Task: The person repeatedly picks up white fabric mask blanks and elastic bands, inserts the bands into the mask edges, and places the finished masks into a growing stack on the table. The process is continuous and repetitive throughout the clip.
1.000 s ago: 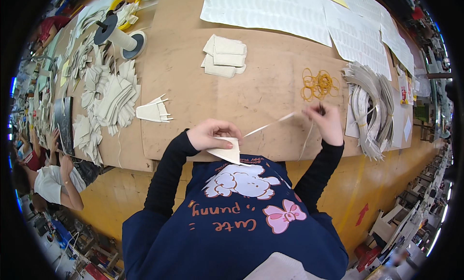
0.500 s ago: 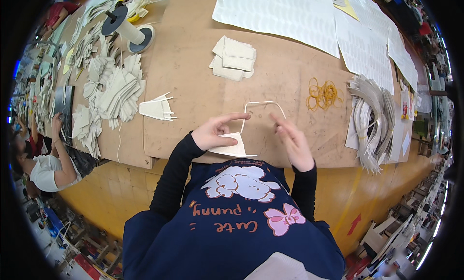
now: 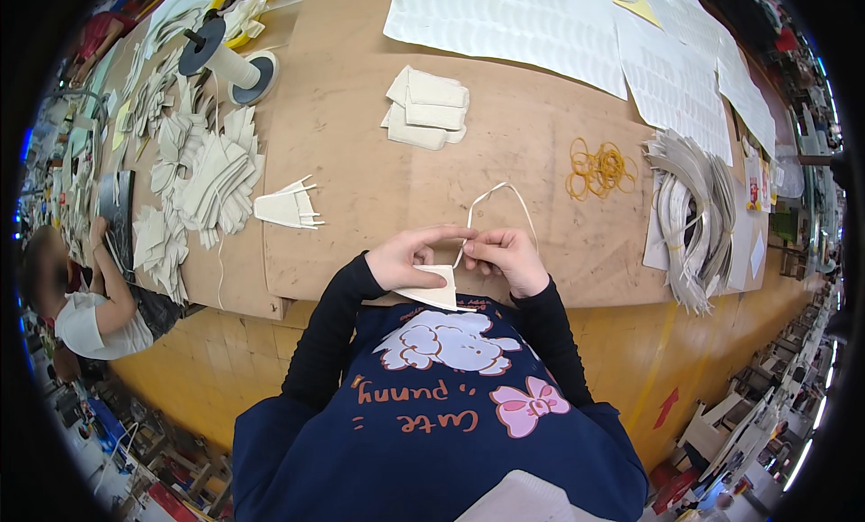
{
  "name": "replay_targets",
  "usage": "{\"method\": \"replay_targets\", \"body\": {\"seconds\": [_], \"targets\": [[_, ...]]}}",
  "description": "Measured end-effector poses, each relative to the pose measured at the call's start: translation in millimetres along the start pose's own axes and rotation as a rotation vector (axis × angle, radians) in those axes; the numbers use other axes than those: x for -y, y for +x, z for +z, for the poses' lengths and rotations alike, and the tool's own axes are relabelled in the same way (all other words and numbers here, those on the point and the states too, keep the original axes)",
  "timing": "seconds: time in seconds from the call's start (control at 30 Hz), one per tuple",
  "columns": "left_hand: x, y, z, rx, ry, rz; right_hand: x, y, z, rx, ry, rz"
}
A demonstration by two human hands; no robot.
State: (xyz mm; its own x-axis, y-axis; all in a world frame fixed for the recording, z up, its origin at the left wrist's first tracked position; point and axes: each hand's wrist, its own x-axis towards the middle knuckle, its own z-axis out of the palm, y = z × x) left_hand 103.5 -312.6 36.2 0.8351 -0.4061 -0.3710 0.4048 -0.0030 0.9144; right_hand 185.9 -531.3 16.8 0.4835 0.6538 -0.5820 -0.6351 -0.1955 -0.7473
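My left hand point(image 3: 403, 259) is closed on a small cream fabric piece point(image 3: 438, 290) with a narrow cord along its lower edge, thumb on top and index finger stretched out to the right. A thin white cord point(image 3: 474, 203) rises from the piece past that fingertip and loops over the table. My right hand point(image 3: 512, 263) pinches the cord beside the left index fingertip, and its free length curves round behind the right hand. Left of my hands lies a similar fan-shaped piece point(image 3: 286, 204) with cord ends sticking out.
Beyond my hands is a stack of cream fabric pieces point(image 3: 427, 108). Rubber bands point(image 3: 600, 169) and a tied bundle of pale strips point(image 3: 689, 216) lie to the right. More cut pieces point(image 3: 216, 184) and a cord spool point(image 3: 232, 67) stand left, near another person point(image 3: 104, 319). Patterned sheets point(image 3: 505, 27) cover the far side.
My right hand has moved left to the cord and closed its fingers on it. The cord loop has become taller and more pointed. My left hand keeps hold of the fabric piece.
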Motion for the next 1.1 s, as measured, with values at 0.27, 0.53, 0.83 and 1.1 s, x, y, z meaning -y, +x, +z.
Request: {"method": "replay_targets", "body": {"seconds": [0.27,0.53,0.83,1.1], "targets": [[6,-4,-6,0.031,-0.024,0.008,6,-18,-11,0.001,-0.061,-0.135],[4,-5,-10,0.176,0.196,0.031,17,2,-7,-0.099,-0.567,-0.59],[9,-52,-47,-0.028,0.335,0.106,18,8,1,-0.119,-0.657,-0.528],[15,-89,-81,-0.585,0.194,-0.005,8,18,34,-0.092,-0.634,-0.421]]}}
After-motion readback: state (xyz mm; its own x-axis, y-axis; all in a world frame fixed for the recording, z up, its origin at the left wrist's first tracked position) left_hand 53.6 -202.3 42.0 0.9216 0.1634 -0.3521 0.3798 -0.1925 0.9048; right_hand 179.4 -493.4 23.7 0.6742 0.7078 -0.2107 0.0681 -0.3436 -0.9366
